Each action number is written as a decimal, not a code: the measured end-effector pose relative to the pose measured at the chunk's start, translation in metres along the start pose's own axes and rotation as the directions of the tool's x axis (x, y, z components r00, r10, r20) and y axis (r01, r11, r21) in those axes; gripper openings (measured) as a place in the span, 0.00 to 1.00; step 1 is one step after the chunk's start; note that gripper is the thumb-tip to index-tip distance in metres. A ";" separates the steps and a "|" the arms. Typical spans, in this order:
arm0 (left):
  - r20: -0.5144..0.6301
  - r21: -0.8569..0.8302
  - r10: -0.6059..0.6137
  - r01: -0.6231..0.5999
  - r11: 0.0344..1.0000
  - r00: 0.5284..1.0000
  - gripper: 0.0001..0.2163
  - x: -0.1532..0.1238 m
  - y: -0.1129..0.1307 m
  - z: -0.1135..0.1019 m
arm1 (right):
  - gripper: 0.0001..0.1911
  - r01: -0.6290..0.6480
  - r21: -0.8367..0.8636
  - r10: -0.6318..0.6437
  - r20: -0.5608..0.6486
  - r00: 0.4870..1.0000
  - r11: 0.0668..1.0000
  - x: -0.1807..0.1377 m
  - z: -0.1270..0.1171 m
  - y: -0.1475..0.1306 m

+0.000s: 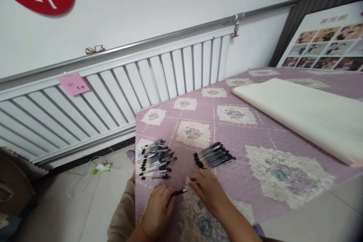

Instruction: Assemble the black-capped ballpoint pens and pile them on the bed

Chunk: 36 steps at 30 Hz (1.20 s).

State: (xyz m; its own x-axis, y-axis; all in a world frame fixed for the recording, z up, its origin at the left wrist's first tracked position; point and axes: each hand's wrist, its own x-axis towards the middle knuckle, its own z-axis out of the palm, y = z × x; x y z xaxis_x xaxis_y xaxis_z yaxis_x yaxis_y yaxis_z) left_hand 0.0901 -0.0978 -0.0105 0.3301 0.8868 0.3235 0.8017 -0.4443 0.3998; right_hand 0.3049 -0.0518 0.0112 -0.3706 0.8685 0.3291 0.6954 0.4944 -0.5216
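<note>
My left hand is closed around a pen, its black grip and pale tip pointing right, with no cap on that end. My right hand sits just right of the tip, thumb and fingers drawn together; a small pale bit shows between them, too little to name. Beyond my left hand lies a loose pile of black-capped clear pens, some crossing each other. Past my right fingers, a neater row of similar pens lies side by side. Both groups rest on a purple floral tablecloth.
A folded cream sheet lies on the table's right side. A white radiator runs along the wall behind, with a pink note on it and glasses on the pipe. A power strip lies on the floor at left.
</note>
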 end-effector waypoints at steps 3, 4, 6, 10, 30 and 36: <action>-0.005 -0.008 0.002 -0.002 1.000 1.000 0.08 -0.001 -0.001 0.001 | 0.11 0.035 0.001 -0.035 0.029 0.999 0.999 -0.001 0.002 -0.006; -0.005 -0.013 0.002 -0.002 1.000 1.000 0.08 -0.001 -0.001 0.000 | 0.10 0.050 0.000 -0.050 0.046 0.998 0.999 -0.002 0.003 -0.008; -0.006 -0.019 0.000 0.000 1.000 1.000 0.08 -0.001 -0.001 0.000 | 0.10 0.074 -0.016 -0.073 0.084 0.994 0.997 -0.003 0.005 -0.012; -0.015 -0.012 -0.001 0.001 1.000 1.000 0.07 -0.002 -0.001 0.001 | 0.11 0.092 -0.054 -0.085 0.123 0.989 0.994 -0.003 0.011 -0.018; 0.050 -0.020 -0.031 0.032 0.999 0.998 0.07 0.001 0.004 -0.005 | 0.09 0.003 0.068 -0.016 0.188 0.982 0.998 0.000 0.000 -0.023; 0.066 -0.048 -0.027 0.030 0.998 0.997 0.08 0.000 0.002 -0.005 | 0.12 -0.042 0.175 0.014 0.160 0.987 0.984 -0.003 -0.003 -0.022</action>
State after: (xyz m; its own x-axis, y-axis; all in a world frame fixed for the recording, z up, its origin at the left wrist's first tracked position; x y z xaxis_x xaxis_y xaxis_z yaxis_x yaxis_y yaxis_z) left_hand 0.0894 -0.0993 -0.0057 0.3404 0.9048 0.2557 0.7866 -0.4230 0.4498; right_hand 0.2925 -0.0651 0.0246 -0.4544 0.8699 0.1918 0.5921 0.4558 -0.6646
